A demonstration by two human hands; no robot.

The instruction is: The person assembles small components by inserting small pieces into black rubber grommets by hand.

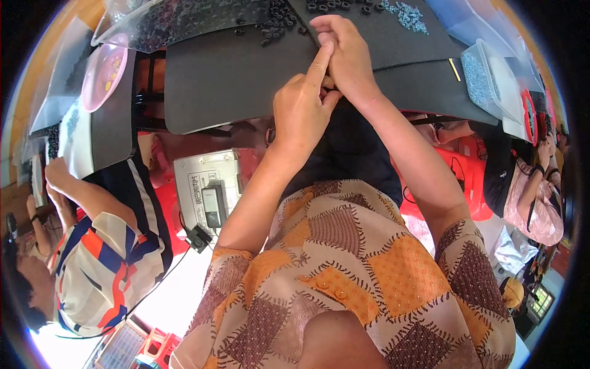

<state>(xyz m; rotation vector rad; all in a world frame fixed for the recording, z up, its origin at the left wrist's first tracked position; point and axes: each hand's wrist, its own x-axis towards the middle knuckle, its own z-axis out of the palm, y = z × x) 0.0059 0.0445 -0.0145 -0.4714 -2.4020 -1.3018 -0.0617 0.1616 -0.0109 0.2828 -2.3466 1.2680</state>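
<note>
At twelve o'clock I see bare left hand [300, 107] touching bare right hand [351, 58] by flat black desk [221, 86], whether either grip pinches anything I cannot tell, small black rings [281, 23] toward eleven.

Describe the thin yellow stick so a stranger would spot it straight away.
Start with the dark tabletop in front of the wearer. Off to the right of the right hand, a short yellow stick lies by itself. Its straight, slim shape and yellow colour set it apart from the pale blue pieces scattered farther up.
</note>
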